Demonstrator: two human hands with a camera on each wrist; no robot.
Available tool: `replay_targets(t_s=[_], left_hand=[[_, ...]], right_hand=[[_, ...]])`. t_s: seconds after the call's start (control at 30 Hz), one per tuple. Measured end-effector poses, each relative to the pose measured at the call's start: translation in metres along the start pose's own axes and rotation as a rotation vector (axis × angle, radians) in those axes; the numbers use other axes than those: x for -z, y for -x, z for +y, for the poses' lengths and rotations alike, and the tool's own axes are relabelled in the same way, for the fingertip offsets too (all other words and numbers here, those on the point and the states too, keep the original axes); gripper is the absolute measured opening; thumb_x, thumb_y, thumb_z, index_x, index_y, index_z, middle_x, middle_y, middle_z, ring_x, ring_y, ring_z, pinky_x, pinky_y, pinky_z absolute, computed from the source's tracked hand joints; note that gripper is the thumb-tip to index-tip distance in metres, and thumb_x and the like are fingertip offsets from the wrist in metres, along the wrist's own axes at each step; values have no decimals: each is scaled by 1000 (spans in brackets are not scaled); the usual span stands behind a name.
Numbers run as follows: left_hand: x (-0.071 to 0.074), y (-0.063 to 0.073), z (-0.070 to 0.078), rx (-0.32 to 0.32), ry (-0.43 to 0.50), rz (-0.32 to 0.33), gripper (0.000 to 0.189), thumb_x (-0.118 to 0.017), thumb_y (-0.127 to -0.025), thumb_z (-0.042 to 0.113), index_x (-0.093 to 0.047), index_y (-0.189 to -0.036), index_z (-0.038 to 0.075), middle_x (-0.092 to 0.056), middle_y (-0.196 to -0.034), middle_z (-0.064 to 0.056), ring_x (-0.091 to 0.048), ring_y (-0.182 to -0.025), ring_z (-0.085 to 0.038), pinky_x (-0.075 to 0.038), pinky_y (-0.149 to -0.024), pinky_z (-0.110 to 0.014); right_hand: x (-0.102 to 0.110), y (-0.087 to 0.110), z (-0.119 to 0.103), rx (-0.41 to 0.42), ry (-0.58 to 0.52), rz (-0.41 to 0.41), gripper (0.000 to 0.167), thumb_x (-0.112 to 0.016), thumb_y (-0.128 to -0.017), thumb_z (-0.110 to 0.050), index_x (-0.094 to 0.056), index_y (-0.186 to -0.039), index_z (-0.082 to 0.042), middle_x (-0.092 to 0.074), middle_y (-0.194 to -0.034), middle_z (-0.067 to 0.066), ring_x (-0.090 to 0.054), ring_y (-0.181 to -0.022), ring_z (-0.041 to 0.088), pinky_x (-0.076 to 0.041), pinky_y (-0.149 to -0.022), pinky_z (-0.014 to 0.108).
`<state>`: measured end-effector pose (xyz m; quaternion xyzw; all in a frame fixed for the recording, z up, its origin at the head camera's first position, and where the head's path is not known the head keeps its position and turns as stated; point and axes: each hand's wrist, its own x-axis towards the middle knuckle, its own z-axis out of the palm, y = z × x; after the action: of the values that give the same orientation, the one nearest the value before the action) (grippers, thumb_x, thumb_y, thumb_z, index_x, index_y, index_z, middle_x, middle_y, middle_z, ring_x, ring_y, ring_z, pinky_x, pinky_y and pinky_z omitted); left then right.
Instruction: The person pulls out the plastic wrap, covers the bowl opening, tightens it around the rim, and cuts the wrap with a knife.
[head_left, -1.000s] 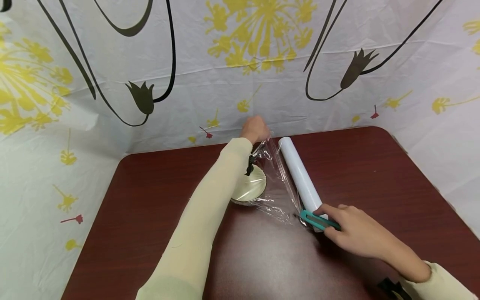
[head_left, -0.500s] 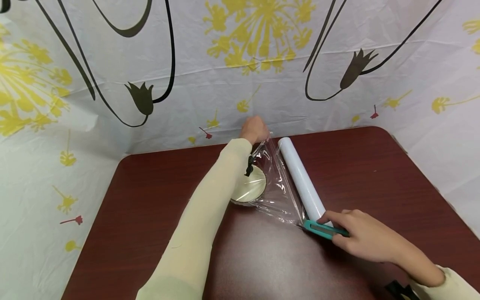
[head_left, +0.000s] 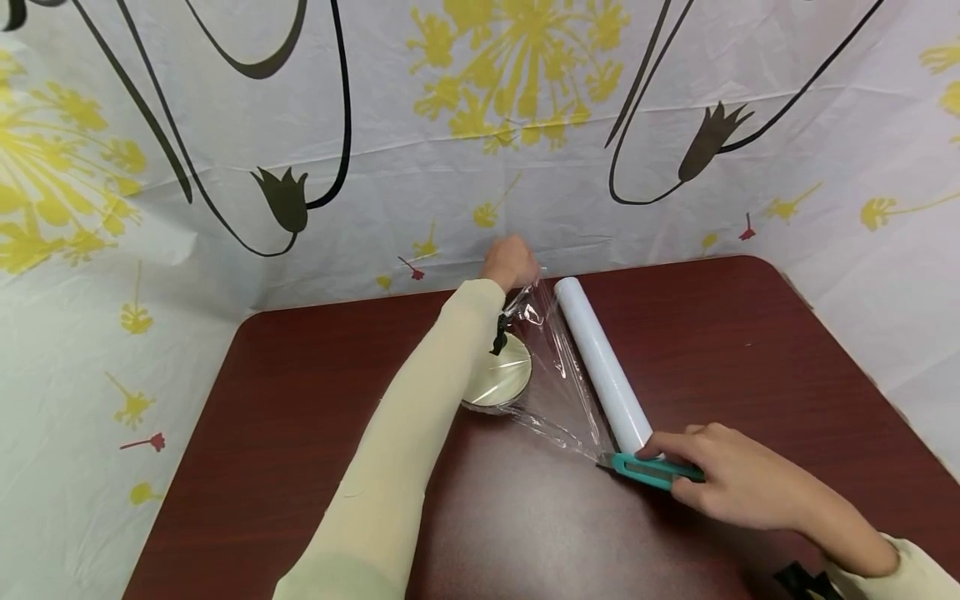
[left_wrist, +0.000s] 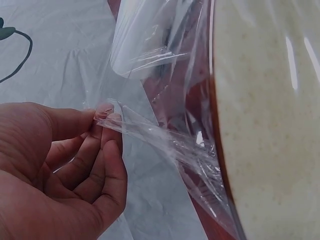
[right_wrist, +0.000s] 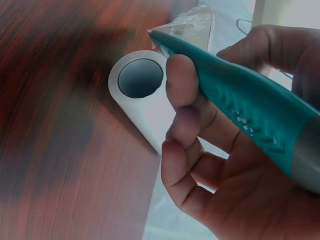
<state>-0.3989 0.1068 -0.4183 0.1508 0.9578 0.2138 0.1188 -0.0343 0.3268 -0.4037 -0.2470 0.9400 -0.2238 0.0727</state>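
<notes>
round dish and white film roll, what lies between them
Clear plastic film stretches between the round dish and the white film roll, with the dark red tabletop showing through it; the head view shows this.

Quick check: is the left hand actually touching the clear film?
Touching. The left wrist view shows it: the left hand pinches a gathered edge of the clear film between thumb and fingertips.

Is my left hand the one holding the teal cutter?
No, your left hand pinches the clear film, while the teal cutter is in your right hand.
</notes>
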Motion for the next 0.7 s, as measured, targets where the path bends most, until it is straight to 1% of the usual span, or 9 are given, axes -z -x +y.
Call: replay_targets(t_s=[0.1, 0.13, 0.17, 0.3, 0.4, 0.47, 0.57, 0.63, 0.7], left_hand=[[-4, -10, -3, 5, 16, -17, 34, -70, -103, 25, -67, -71, 16, -71, -81, -1, -61, -79, -22, -54, -70, -34], [-5, -13, -4, 2, 14, -23, 34, -68, -103, 23, -65, -70, 16, -68, -80, -2, -60, -78, -23, -54, -68, -35], [-5, -16, -5, -1, 6, -26, 34, -66, -103, 22, -65, -70, 16, -68, -79, -2, -60, -78, -23, -54, -68, -35], [-4, -20, -7, -3, -29, -37, 30, -61, -103, 21, -65, -73, 16, -67, -83, -3, -63, -84, -25, -55, -71, -36], [-3, -21, -9, 4, -29, -46, 28, -65, -102, 25, -67, -77, 15, -70, -89, -4, -65, -88, -26, -57, -73, -37], [-3, -21, -9, 9, -18, -58, 25, -68, -100, 27, -69, -78, 14, -72, -92, -5, -66, -88, -27, -58, -74, -38], [-2, -20, -9, 17, 1, -69, 26, -73, -97, 32, -71, -79, 14, -74, -96, -5, -67, -90, -26, -59, -75, -38], [-2, -18, -9, 21, 7, -75, 29, -75, -96, 37, -70, -78, 14, -73, -97, -5, -67, -90, -25, -59, -74, -38], [-1, -16, -8, 21, 8, -73, 33, -75, -96, 40, -68, -77, 14, -71, -94, -5, -66, -88, -24, -57, -71, -37]], right_hand=[[1, 2, 0, -2, -4, -20, 43, -76, -87, -6, -74, -119, -34, -49, -79, -27, -47, -83, 0, -38, -67, 24], [2, 3, 0, -5, -6, -31, 43, -76, -87, -6, -74, -119, -34, -48, -78, -27, -47, -82, 0, -38, -67, 24], [2, 3, 0, -8, -8, -45, 43, -76, -87, -6, -75, -119, -34, -48, -78, -27, -46, -81, -1, -37, -67, 24], [3, 7, 1, -25, -22, -94, 44, -76, -87, -7, -77, -124, -31, -47, -77, -26, -44, -80, -2, -36, -66, 25], [4, 9, 4, -12, -56, -100, 46, -75, -88, -5, -77, -126, -29, -47, -77, -25, -45, -77, -3, -37, -64, 24], [5, 9, 6, 16, -91, -94, 48, -74, -88, -3, -76, -127, -30, -47, -78, -26, -45, -75, -4, -37, -62, 22], [7, 9, 10, 81, -189, -80, 53, -73, -90, 3, -74, -130, -31, -52, -78, -27, -47, -70, -6, -41, -59, 20], [9, 9, 12, 117, -253, -74, 56, -72, -92, 6, -72, -135, -31, -58, -81, -27, -52, -70, -6, -43, -59, 21], [12, 9, 13, 146, -326, -70, 57, -70, -95, 9, -70, -139, -29, -63, -81, -24, -57, -71, -3, -47, -59, 22]])
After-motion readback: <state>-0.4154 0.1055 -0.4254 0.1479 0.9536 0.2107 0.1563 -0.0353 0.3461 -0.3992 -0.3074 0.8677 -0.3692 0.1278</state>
